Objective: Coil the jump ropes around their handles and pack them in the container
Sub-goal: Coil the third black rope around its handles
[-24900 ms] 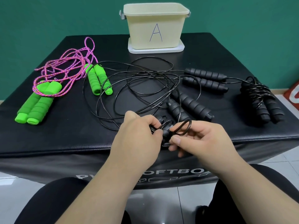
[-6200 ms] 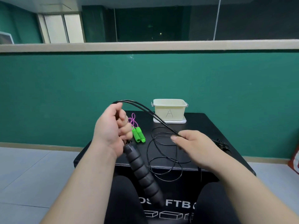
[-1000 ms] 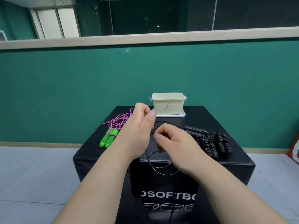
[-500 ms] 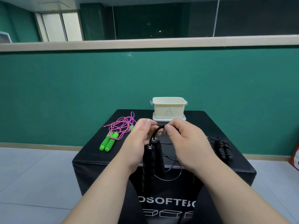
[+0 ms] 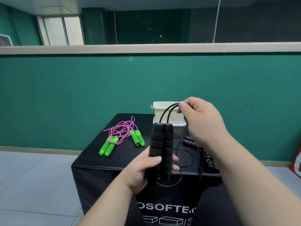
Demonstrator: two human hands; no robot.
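On the black worktop [image 5: 91,165], at its 10 o'clock corner, two green-handled jump ropes [image 5: 121,136] lie uncoiled, their pink cords tangled between the two handle pairs. At 3 o'clock from them, in front of the worktop's near edge, the left hand [image 5: 143,170] grips the black jump rope's two foam handles [image 5: 161,144] by their lower half, side by side and upright, thumb across the front. From the handle tops the black cord [image 5: 169,107] rises in two strands towards 1 o'clock, where the right hand [image 5: 202,121] pinches both between thumb and forefinger. That hand and the cord cover part of the cream container [image 5: 157,111], which stands at the worktop's 12 o'clock edge, directly behind the handle tops. Loose black cord loops [image 5: 191,158] lie on the worktop at 3 o'clock from the left hand and hang over the front edge. Further right, the right forearm partly hides another pair of black handles [image 5: 189,141] and a coiled black rope bundle [image 5: 210,160].
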